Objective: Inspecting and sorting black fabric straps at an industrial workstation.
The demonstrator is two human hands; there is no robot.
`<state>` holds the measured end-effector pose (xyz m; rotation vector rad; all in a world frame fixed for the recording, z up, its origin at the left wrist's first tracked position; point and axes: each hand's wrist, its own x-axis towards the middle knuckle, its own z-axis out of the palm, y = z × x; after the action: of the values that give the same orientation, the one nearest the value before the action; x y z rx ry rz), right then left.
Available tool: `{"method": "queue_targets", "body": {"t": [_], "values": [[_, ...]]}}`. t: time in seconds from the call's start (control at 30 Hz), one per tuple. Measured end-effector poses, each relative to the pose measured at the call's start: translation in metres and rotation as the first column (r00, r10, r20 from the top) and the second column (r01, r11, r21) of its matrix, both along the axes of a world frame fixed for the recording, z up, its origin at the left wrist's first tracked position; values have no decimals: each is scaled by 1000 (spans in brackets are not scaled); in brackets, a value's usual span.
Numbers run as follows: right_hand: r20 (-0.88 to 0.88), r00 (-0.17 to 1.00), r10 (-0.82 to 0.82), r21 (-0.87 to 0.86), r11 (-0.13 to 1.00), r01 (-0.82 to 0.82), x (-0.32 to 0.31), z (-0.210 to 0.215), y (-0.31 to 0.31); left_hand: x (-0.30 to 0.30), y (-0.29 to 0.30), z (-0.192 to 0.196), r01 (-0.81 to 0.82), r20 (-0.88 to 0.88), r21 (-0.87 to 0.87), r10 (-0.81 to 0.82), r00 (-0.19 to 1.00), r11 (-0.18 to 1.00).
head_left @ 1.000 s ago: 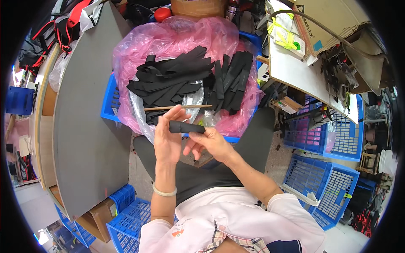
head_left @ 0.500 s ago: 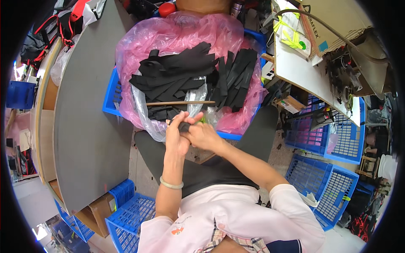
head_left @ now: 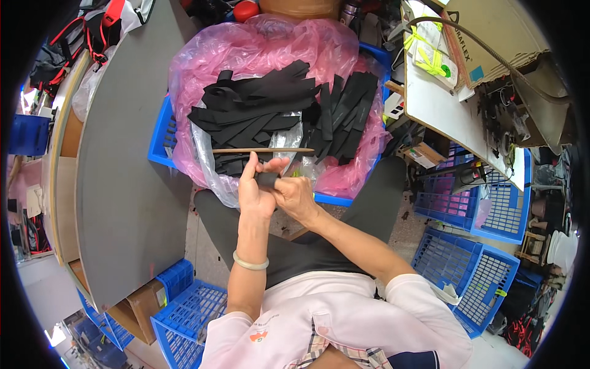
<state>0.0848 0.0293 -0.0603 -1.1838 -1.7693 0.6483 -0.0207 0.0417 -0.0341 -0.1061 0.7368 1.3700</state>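
A broad grey tabletop (head_left: 135, 172) is curving along the left. Pink plastic (head_left: 264, 46) is lining the blue crate (head_left: 161, 132) ahead, with black strips (head_left: 258, 92) lying inside. Near its front edge, the right hand (head_left: 298, 198) is gripping a small black piece (head_left: 266, 179); the left hand (head_left: 255, 194), loosely open, is supporting it.
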Motion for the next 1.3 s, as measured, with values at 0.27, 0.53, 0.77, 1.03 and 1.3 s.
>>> {"method": "queue_targets", "body": {"t": [0.27,0.53,0.77,1.03,1.3], "values": [[-696,711,100,-694,157,-702,21,17,19,2,-12,0,386,-224,-18,-380,897,922],[-892,314,-324,-409,290,-865,12,28,4,-12,4,-6,-7,66,75,2,998,997],[-338,941,-13,-131,991,-33,3,8,0,2,5,1,-36,-70,19,37,997,999],[489,831,266,-19,955,-295,21,-1,-7,3,-8,-23,154,-145,-144,-175,974,977],[436,800,412,-252,909,-332,-1,-8,-3,-23,4,-46,73,-75,-355,-106,992,932]]}}
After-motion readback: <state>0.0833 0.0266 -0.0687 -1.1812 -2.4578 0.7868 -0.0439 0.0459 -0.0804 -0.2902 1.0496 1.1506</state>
